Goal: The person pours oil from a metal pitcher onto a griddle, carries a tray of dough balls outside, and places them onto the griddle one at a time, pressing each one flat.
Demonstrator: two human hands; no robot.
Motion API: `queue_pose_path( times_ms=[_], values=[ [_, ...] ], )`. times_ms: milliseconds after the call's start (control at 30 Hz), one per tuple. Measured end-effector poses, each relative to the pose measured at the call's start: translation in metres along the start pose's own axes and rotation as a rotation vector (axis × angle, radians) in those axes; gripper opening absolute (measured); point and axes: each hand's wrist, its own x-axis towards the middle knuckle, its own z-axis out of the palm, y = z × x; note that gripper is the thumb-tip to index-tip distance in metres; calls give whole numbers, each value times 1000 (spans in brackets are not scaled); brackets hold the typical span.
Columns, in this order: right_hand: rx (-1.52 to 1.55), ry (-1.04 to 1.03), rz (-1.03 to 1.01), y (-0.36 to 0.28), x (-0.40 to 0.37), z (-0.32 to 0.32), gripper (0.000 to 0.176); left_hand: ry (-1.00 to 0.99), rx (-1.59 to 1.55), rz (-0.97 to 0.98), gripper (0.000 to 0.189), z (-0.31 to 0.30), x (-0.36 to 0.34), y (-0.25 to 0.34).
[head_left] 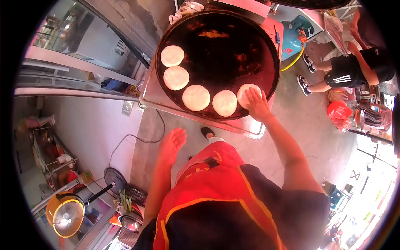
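fingers [253,95] of the right hand [259,108] lie open, flat on dough [241,97] at half past four on the pan [221,64], apparently pressing it. four more rounds [196,98] follow the rim clockwise to nine, perhaps for easy reach. right arm [283,139] stretches forward; left hand [172,146] hovers open off seven o'clock.

No lettering can be read; marks on the red apron [200,185] and gas cylinder [290,37] are blurred.
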Motion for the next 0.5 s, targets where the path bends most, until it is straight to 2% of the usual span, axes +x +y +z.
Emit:
queue_pose_path(
  times_ms=[133, 233, 267, 367, 433, 500],
  values=[
    [26, 17, 15, -2, 5, -13, 53, -16, -32, 13, 39, -1, -3, -7],
    [72, 234, 34, 0, 18, -23, 41, 0, -27, 22, 40, -6, -10, -11],
    [145, 383, 61, -13, 24, -48, 30, 3, -33, 48, 41, -10, -13, -15],
    [329, 123, -1, -74, 33, -92, 25, 30, -73, 99, 41, -32, -31, -36],
    [322, 25, -253, -142, 17, -85, 28, 88, -149, 126, 42, -54, -44, -56],
    [401, -35, -701, -188, -4, -23, 36, 127, -198, 175, 42, -74, -69, -76]
  ],
)
